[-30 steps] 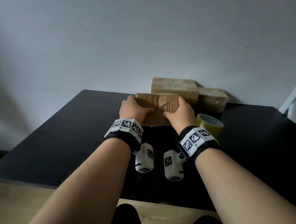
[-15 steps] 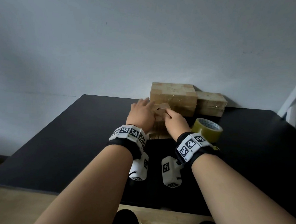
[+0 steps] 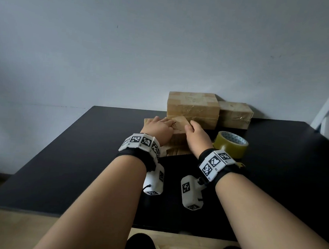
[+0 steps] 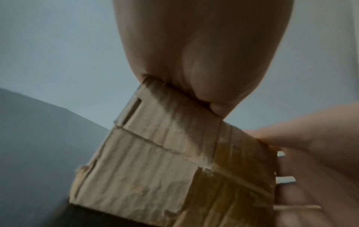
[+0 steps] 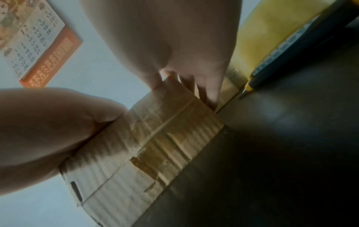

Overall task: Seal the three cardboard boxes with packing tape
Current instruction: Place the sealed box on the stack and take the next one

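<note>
Right now both hands are working the small box point(image 3: 178, 133) on the surface point(image 3: 79, 157): left hand point(image 3: 158, 130) pressing flat, right hand point(image 3: 196, 138) gripping its side, tape roll point(image 3: 230, 145) waiting just beside the right wrist.

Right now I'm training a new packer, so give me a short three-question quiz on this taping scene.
1. True or false: the tape roll is in the right hand.
2. How many boxes stand against the wall behind the small box under the hands?
A) one B) two C) three
3. Fill in: the tape roll sits on the black table to the ____ of the right hand.

Key
1. False: it lies on the table; both the right and the left hand are on the small box.
2. B: big box, side box.
3. right
</note>
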